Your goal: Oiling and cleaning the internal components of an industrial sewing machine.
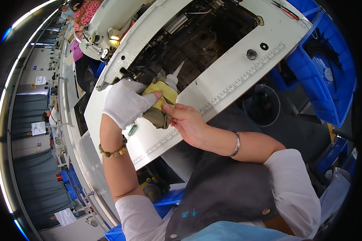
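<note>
My left hand [126,101], in a white glove, grips a folded cloth [165,91], yellow on top and olive-grey below. The bare fingers of my right hand [188,123] pinch the near edge of the same cloth. Just beyond the cloth a white squeeze bottle [171,79] shows its long pointed nozzle; its lower part is hidden, and I cannot tell whether the cloth touches it. Both hands are over the white sewing machine table [213,90], at the near edge of its open, dark cavity [209,44]. A small green vial [132,129] lies below my left glove.
A metal disc [251,54] and a black ring [264,46] lie on the table's right part. Red-handled pliers [289,13] rest at the far right corner. Blue bins [326,80] stand beyond the right edge. The machine head [112,38] is tipped back at far left.
</note>
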Demonstrator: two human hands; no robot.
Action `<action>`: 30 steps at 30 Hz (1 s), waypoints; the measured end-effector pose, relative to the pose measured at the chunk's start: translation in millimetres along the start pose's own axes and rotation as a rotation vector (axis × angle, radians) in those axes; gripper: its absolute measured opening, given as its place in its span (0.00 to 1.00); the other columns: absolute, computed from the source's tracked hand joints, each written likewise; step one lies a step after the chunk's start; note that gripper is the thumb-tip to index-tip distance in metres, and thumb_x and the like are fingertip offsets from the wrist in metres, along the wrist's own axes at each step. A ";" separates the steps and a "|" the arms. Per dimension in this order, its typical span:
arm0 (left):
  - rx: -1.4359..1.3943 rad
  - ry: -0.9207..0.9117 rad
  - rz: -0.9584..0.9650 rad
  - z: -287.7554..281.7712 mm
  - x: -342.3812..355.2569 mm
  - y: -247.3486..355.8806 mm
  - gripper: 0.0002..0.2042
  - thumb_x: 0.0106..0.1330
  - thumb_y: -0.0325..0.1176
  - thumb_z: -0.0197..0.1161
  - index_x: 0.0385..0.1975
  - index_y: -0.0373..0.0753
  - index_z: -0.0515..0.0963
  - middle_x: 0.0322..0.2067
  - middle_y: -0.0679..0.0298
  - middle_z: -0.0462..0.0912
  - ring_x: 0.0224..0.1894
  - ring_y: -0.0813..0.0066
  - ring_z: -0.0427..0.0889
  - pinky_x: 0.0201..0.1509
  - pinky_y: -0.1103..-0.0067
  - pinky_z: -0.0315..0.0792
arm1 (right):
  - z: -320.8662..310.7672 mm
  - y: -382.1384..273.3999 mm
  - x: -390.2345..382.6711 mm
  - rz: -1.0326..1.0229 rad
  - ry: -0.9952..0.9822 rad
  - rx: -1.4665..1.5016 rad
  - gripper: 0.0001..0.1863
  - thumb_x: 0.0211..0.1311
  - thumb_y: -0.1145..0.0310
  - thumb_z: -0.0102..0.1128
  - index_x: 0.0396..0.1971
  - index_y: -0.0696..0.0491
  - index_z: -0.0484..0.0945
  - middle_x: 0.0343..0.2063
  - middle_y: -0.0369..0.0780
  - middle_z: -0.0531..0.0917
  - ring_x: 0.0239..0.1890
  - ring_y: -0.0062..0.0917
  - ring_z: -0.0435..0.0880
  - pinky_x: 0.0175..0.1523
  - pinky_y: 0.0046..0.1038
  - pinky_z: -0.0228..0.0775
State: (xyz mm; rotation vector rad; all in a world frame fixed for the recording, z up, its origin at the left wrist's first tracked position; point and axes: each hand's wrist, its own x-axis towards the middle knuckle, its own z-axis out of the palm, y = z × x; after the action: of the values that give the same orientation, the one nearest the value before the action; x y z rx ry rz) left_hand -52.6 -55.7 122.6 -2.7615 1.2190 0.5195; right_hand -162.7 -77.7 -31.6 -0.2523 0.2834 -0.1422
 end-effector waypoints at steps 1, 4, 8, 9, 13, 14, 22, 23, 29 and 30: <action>0.001 0.000 -0.003 0.1 0.0 0.3 0.22 0.51 0.51 0.62 0.21 0.32 0.80 0.15 0.50 0.76 0.19 0.56 0.77 0.26 0.71 0.70 | -0.3 0.1 0.2 0.004 -0.001 0.001 0.13 0.59 0.60 0.61 0.35 0.55 0.77 0.30 0.30 0.79 0.29 0.12 0.68 0.36 0.17 0.56; 0.002 -0.006 -0.003 0.1 0.7 -0.6 0.22 0.51 0.50 0.62 0.21 0.32 0.80 0.15 0.50 0.76 0.19 0.57 0.77 0.26 0.71 0.70 | 0.9 0.0 -0.5 0.010 0.006 0.006 0.13 0.59 0.60 0.62 0.35 0.55 0.77 0.30 0.30 0.79 0.29 0.12 0.68 0.36 0.17 0.56; -0.002 -0.007 -0.001 -0.8 0.3 1.1 0.22 0.51 0.50 0.62 0.21 0.32 0.80 0.15 0.50 0.76 0.18 0.57 0.77 0.26 0.71 0.70 | 0.1 1.0 0.2 0.010 0.014 0.016 0.13 0.59 0.60 0.62 0.35 0.56 0.77 0.30 0.31 0.79 0.30 0.12 0.68 0.36 0.17 0.56; 0.000 -0.006 -0.003 -0.5 0.4 0.8 0.22 0.51 0.50 0.62 0.21 0.31 0.80 0.15 0.50 0.76 0.18 0.57 0.77 0.26 0.71 0.70 | 0.1 1.1 0.3 0.010 0.014 0.016 0.13 0.59 0.60 0.62 0.35 0.56 0.77 0.30 0.31 0.79 0.30 0.12 0.68 0.36 0.17 0.56; 0.009 -0.004 -0.021 -1.1 -0.2 2.8 0.21 0.51 0.50 0.62 0.21 0.31 0.80 0.15 0.50 0.76 0.18 0.57 0.76 0.26 0.71 0.70 | 1.3 0.2 -0.1 0.015 0.024 0.018 0.13 0.59 0.61 0.62 0.35 0.56 0.77 0.30 0.31 0.78 0.29 0.13 0.67 0.36 0.18 0.57; 0.009 -0.003 -0.021 -1.9 -0.6 3.7 0.21 0.51 0.50 0.62 0.21 0.31 0.80 0.15 0.50 0.76 0.18 0.57 0.76 0.26 0.71 0.70 | 1.9 -0.3 -0.5 0.016 0.027 0.017 0.13 0.59 0.61 0.61 0.35 0.56 0.77 0.30 0.31 0.78 0.29 0.13 0.67 0.37 0.18 0.57; 0.017 -0.007 -0.027 -0.6 0.1 3.0 0.21 0.51 0.50 0.62 0.21 0.32 0.80 0.14 0.51 0.76 0.18 0.57 0.76 0.26 0.71 0.70 | -0.6 0.3 1.2 0.002 0.020 0.023 0.12 0.59 0.62 0.61 0.34 0.57 0.77 0.30 0.31 0.77 0.29 0.14 0.67 0.36 0.18 0.57; 0.017 -0.007 -0.027 0.5 0.1 1.2 0.21 0.51 0.50 0.62 0.21 0.32 0.80 0.14 0.51 0.76 0.18 0.57 0.76 0.26 0.71 0.70 | -0.7 -0.5 1.3 -0.008 0.013 0.015 0.12 0.59 0.62 0.62 0.34 0.57 0.77 0.30 0.31 0.78 0.29 0.14 0.67 0.35 0.17 0.57; -0.102 0.075 -0.072 -4.6 -4.6 -7.6 0.19 0.55 0.44 0.66 0.23 0.28 0.79 0.13 0.62 0.75 0.16 0.83 0.71 0.20 0.81 0.66 | 3.5 -13.4 16.8 -0.056 -0.020 -0.179 0.17 0.52 0.53 0.67 0.26 0.54 0.80 0.20 0.29 0.77 0.23 0.12 0.68 0.31 0.18 0.55; -0.130 0.120 -0.075 -5.0 -4.8 -11.3 0.21 0.54 0.47 0.65 0.20 0.30 0.79 0.11 0.60 0.74 0.14 0.77 0.72 0.20 0.79 0.66 | 4.6 -17.5 18.8 -0.056 -0.021 -0.178 0.17 0.52 0.53 0.67 0.26 0.54 0.80 0.20 0.29 0.77 0.23 0.12 0.68 0.31 0.18 0.55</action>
State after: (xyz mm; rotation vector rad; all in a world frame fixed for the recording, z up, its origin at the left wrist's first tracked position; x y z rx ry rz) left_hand -46.0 -45.7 128.2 -2.9737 1.1377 0.4476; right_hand -145.3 -96.7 -27.5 -0.4385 0.2685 -0.1695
